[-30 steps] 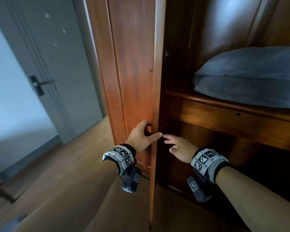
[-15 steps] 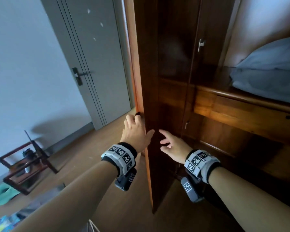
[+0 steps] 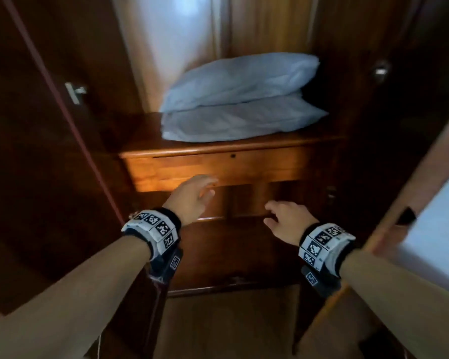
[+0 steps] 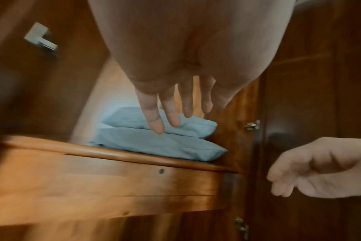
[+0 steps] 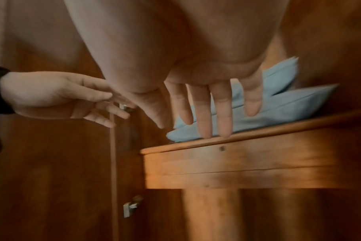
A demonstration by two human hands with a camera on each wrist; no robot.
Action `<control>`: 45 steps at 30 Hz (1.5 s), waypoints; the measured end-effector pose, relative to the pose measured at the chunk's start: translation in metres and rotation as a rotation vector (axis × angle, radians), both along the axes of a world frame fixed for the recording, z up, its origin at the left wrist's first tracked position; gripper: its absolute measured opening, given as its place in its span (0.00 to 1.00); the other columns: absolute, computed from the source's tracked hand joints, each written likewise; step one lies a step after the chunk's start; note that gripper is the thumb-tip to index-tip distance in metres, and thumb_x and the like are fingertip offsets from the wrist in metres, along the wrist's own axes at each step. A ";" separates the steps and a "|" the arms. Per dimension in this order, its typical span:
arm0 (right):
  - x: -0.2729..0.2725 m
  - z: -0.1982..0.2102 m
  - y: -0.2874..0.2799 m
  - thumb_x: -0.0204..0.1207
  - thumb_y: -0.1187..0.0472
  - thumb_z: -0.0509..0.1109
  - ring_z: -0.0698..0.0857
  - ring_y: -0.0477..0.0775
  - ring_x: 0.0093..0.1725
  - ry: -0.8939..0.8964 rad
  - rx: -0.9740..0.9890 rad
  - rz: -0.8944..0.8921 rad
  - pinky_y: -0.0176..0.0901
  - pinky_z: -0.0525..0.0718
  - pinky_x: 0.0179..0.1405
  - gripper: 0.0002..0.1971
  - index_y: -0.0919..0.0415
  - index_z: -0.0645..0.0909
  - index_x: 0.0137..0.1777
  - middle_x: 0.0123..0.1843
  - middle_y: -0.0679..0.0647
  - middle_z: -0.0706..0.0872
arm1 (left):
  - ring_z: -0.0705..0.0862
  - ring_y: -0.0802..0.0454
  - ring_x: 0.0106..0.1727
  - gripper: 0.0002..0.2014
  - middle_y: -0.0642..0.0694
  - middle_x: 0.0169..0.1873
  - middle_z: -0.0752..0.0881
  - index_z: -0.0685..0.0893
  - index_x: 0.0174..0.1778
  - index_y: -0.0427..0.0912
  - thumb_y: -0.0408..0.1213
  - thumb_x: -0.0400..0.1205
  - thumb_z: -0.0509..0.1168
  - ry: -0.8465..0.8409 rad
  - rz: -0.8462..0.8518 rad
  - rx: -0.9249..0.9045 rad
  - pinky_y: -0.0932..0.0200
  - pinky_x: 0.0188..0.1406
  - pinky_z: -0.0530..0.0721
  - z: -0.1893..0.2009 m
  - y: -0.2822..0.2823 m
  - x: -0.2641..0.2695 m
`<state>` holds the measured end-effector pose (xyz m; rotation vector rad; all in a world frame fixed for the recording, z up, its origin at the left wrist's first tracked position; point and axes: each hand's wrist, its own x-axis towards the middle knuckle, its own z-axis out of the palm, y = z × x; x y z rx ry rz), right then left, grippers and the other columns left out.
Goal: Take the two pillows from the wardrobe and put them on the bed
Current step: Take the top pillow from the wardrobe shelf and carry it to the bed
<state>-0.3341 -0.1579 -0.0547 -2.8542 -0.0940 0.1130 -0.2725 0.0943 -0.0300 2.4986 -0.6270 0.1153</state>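
Overhead, two light-blue pillows (image 3: 240,99) lie stacked on the wardrobe shelf (image 3: 218,149), both doors swung wide. Below the shelf edge, the left hand (image 3: 192,198) and right hand (image 3: 287,220) reach forward, fingers relaxed and holding nothing. Seen from the left wrist, spread fingers (image 4: 153,114) hang before the pillows (contact unclear). From the right wrist, straight fingers (image 5: 204,114) point at the shelf lip.
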 end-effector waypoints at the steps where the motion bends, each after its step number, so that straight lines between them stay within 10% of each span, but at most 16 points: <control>1: -0.006 0.003 -0.027 0.80 0.47 0.62 0.83 0.57 0.66 -0.014 -0.050 -0.074 0.59 0.76 0.70 0.21 0.51 0.74 0.71 0.67 0.51 0.85 | 0.77 0.49 0.75 0.18 0.46 0.74 0.79 0.81 0.72 0.48 0.38 0.85 0.62 -0.023 -0.079 0.015 0.56 0.77 0.70 0.004 -0.033 0.011; 9: -0.050 0.001 -0.116 0.77 0.45 0.62 0.77 0.63 0.69 -0.009 -0.466 -0.179 0.59 0.65 0.78 0.23 0.56 0.77 0.68 0.67 0.59 0.82 | 0.80 0.52 0.73 0.22 0.49 0.74 0.80 0.74 0.78 0.57 0.45 0.87 0.59 0.059 -0.487 -0.083 0.68 0.64 0.69 0.038 -0.259 0.020; 14: -0.068 -0.003 -0.147 0.79 0.45 0.62 0.76 0.64 0.71 0.051 -0.538 -0.178 0.58 0.62 0.80 0.25 0.57 0.75 0.72 0.69 0.61 0.81 | 0.76 0.53 0.76 0.25 0.48 0.77 0.77 0.70 0.81 0.55 0.36 0.87 0.58 0.002 -0.650 -0.133 0.62 0.76 0.69 0.051 -0.340 -0.004; 21: -0.089 -0.004 -0.209 0.80 0.45 0.60 0.77 0.61 0.72 0.053 -0.479 -0.265 0.56 0.58 0.83 0.24 0.57 0.75 0.71 0.69 0.59 0.82 | 0.75 0.55 0.77 0.30 0.52 0.83 0.67 0.63 0.84 0.56 0.30 0.86 0.57 -0.016 -0.759 -0.131 0.64 0.75 0.68 0.051 -0.405 -0.006; 31: -0.099 -0.003 -0.294 0.81 0.46 0.58 0.76 0.60 0.74 0.112 -0.511 -0.438 0.58 0.53 0.85 0.22 0.56 0.77 0.69 0.68 0.58 0.83 | 0.56 0.44 0.87 0.35 0.58 0.87 0.42 0.50 0.84 0.65 0.43 0.85 0.60 -0.144 -0.788 0.130 0.36 0.78 0.70 0.038 -0.483 0.009; 38: -0.083 -0.012 -0.304 0.82 0.47 0.59 0.80 0.57 0.70 0.092 -0.512 -0.455 0.55 0.51 0.86 0.18 0.56 0.81 0.62 0.62 0.56 0.87 | 0.53 0.50 0.87 0.35 0.52 0.86 0.33 0.56 0.82 0.65 0.36 0.84 0.63 -0.270 -0.900 -0.017 0.55 0.70 0.74 0.024 -0.505 0.048; 45: -0.031 -0.021 -0.296 0.82 0.46 0.56 0.80 0.55 0.69 0.190 -0.472 -0.593 0.56 0.51 0.85 0.18 0.54 0.80 0.62 0.62 0.54 0.87 | 0.55 0.47 0.86 0.36 0.55 0.86 0.32 0.55 0.85 0.58 0.39 0.82 0.64 -0.457 -1.087 0.086 0.53 0.65 0.83 0.024 -0.502 0.102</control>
